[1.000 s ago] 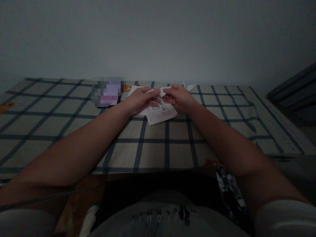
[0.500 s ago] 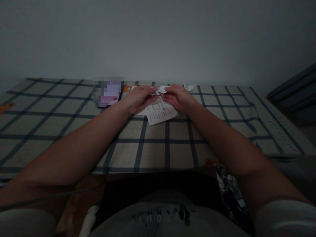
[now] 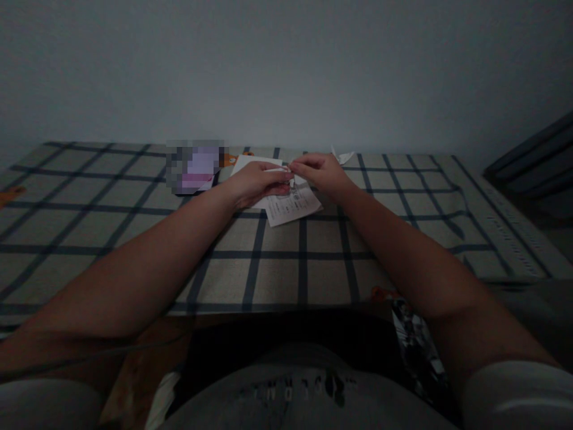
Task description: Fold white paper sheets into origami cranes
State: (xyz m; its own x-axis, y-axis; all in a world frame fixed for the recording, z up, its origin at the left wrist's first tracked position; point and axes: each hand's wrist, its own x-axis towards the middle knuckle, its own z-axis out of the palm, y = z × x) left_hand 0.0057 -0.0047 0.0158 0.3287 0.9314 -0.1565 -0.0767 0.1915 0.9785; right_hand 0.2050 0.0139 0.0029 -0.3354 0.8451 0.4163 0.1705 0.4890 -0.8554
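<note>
Pinching white paper (image 3: 278,170), left hand (image 3: 257,183) sits beside right hand (image 3: 320,171).

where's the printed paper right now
In the head view, the printed paper lies on the checked cloth near the middle, just below and between the left hand and the right hand.

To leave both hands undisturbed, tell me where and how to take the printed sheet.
Probably pinch the printed sheet by its near edge, from the body side: that edge lies uncovered, while the left hand and right hand partly hide its far part.
</note>
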